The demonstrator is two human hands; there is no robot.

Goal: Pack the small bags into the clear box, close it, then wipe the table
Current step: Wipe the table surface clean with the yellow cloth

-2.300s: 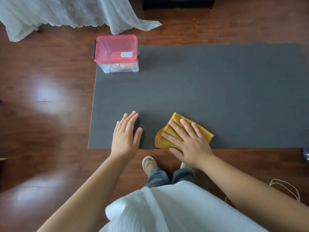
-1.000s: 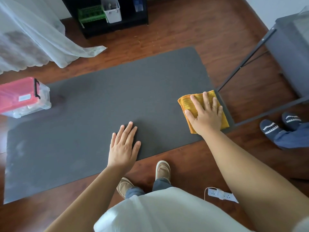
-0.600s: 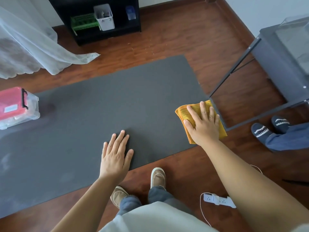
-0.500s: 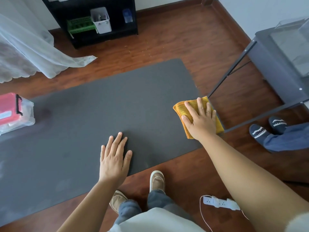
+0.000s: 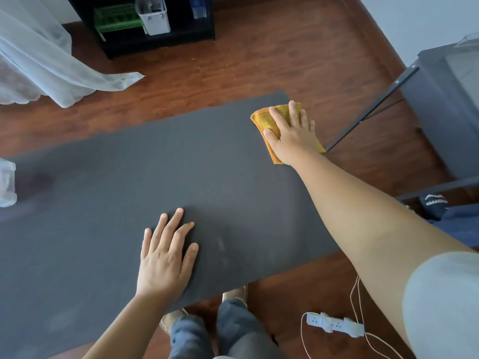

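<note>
My right hand (image 5: 293,136) presses flat on a folded yellow cloth (image 5: 264,120) at the far right corner of the dark grey table top (image 5: 155,182). My left hand (image 5: 166,255) lies flat on the table near its front edge, fingers spread, holding nothing. Only a sliver of the clear box (image 5: 6,182) shows at the left edge of the view; its lid is out of sight.
A white power strip (image 5: 334,326) with a cord lies on the wooden floor at the right. Another grey table (image 5: 445,99) stands to the right, with another person's slippered foot (image 5: 435,202) below it. A black shelf (image 5: 145,22) and white curtain (image 5: 39,66) are behind.
My right hand has slid the yellow cloth from the front middle across to the right edge, then up to the far right corner. The left hand stayed flat. The view has turned right.
</note>
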